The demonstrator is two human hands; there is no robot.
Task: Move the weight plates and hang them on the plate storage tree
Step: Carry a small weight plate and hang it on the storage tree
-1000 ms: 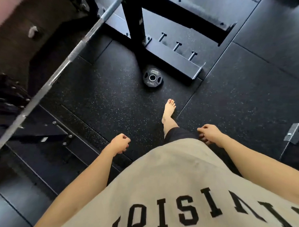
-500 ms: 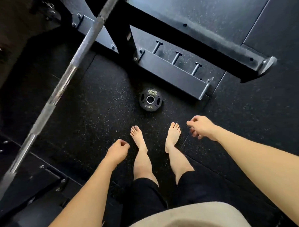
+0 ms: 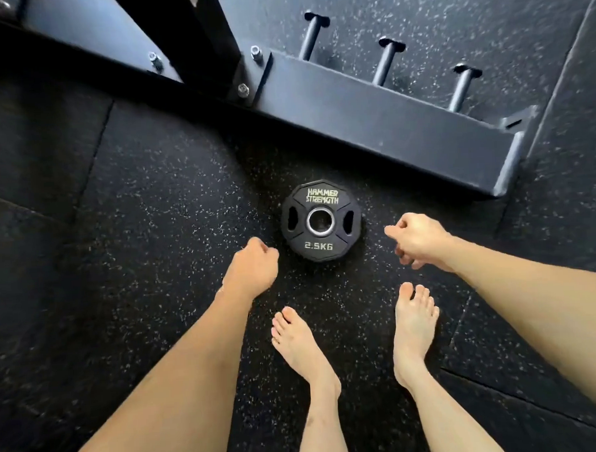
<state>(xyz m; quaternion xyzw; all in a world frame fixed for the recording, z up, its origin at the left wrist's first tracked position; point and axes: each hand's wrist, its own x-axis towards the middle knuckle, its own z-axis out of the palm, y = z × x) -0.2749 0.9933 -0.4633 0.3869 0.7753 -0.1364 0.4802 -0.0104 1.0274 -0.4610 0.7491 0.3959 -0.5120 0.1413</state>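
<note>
A small black 2.5 kg weight plate (image 3: 321, 220) with a silver centre ring lies flat on the speckled rubber floor. My left hand (image 3: 252, 267) hovers just left of it with its fingers curled and holding nothing. My right hand (image 3: 418, 241) hovers just right of it, fingers loosely curled and empty. Neither hand touches the plate. Beyond the plate runs a dark steel base beam (image 3: 388, 133) of a rack, with three short pegs (image 3: 386, 61) sticking out of its far side.
My two bare feet (image 3: 302, 348) stand on the floor just behind the plate. A black upright post (image 3: 192, 28) rises from the bolted beam at the top left. Open rubber flooring (image 3: 135, 215) lies to the left.
I have stepped closer and bent down, so the plate and beam look much larger. Both hands have dropped toward the plate, one on each side.
</note>
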